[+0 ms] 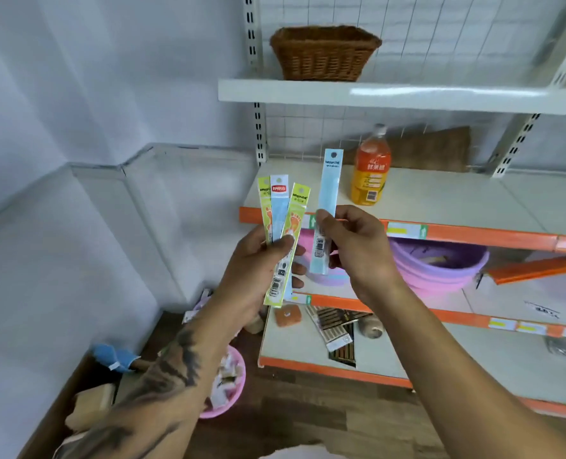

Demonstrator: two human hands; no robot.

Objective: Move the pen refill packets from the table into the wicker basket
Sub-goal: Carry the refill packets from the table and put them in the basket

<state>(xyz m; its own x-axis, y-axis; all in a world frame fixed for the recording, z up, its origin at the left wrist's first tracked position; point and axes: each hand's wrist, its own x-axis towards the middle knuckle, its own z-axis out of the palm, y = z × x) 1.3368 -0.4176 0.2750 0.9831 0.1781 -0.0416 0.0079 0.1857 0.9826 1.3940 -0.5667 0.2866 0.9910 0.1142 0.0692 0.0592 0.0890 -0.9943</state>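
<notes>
Three fanned packets (283,240) sit pinched in the left hand (258,270); the right hand (357,250) pinches one blue packet (328,207). Probably light, slick, bendy: grip low. Wicker basket (324,54) waits at twelve o'clock.

Top shelf (440,97): white; wicker basket (324,54) stands at its left end.
Second shelf (457,200): pale top, orange front edge; orange bottle (371,170) upright near the left, a brown piece (434,150) behind it.
Third shelf (523,299): stacked purple and pink basins (440,266).
Lowest shelf (473,362): dark striped packets (338,332), orange-brown block (288,317).
Worktop (308,422): dark wood; pink bowl (231,382), blue item (116,357).
</notes>
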